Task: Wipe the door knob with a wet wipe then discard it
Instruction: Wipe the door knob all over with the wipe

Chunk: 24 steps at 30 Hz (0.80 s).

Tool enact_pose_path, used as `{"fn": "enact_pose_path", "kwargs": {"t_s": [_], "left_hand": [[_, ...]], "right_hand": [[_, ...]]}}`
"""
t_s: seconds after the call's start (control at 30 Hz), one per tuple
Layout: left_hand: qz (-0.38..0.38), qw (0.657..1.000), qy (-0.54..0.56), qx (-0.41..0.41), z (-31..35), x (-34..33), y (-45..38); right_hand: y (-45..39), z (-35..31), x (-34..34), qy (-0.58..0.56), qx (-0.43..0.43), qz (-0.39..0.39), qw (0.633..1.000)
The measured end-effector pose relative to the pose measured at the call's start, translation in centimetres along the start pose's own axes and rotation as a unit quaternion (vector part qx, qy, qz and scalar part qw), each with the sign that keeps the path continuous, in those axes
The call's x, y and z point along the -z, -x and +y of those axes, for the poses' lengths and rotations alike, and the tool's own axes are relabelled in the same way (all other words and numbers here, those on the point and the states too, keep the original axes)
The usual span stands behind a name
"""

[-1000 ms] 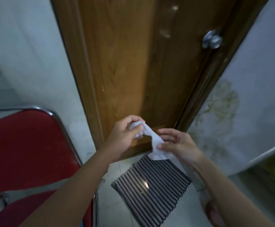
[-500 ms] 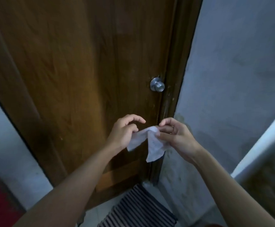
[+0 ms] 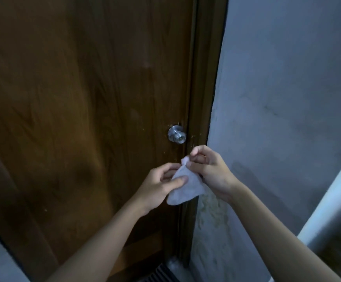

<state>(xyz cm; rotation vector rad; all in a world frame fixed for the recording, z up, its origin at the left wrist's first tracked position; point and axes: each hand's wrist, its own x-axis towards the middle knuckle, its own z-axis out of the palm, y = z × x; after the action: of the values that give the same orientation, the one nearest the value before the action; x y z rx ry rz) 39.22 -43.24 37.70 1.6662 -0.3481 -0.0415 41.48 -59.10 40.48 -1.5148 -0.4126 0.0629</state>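
Head view: seemingly crumpled wet wipe (image 3: 185,185).

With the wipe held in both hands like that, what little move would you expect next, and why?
Probably raising the wet wipe up to the door knob. The left hand and right hand both pinch it just below the knob, not touching it, and the wipe looks spread enough to cover the metal.

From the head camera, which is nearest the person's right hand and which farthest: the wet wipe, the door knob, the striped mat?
From the right hand:
1. wet wipe, pinched in its fingers, left hand also holding it.
2. door knob, above and slightly left, untouched.
3. striped mat, far below at the door's foot.
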Motion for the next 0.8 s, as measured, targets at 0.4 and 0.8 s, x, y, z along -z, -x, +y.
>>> {"fn": "enact_pose_path", "kwargs": {"t_s": [0.4, 0.8], "left_hand": [[0.045, 0.994, 0.099, -0.005, -0.9, 3.9, -11.7], [0.019, 0.993, 0.099, -0.067, -0.1, 6.6, -20.0]], "right_hand": [[-9.8, 0.6, 4.5, 0.066, 0.02, 0.06, 0.996], [-17.0, 2.8, 6.4, 0.083, -0.015, 0.008, 0.996]]}}
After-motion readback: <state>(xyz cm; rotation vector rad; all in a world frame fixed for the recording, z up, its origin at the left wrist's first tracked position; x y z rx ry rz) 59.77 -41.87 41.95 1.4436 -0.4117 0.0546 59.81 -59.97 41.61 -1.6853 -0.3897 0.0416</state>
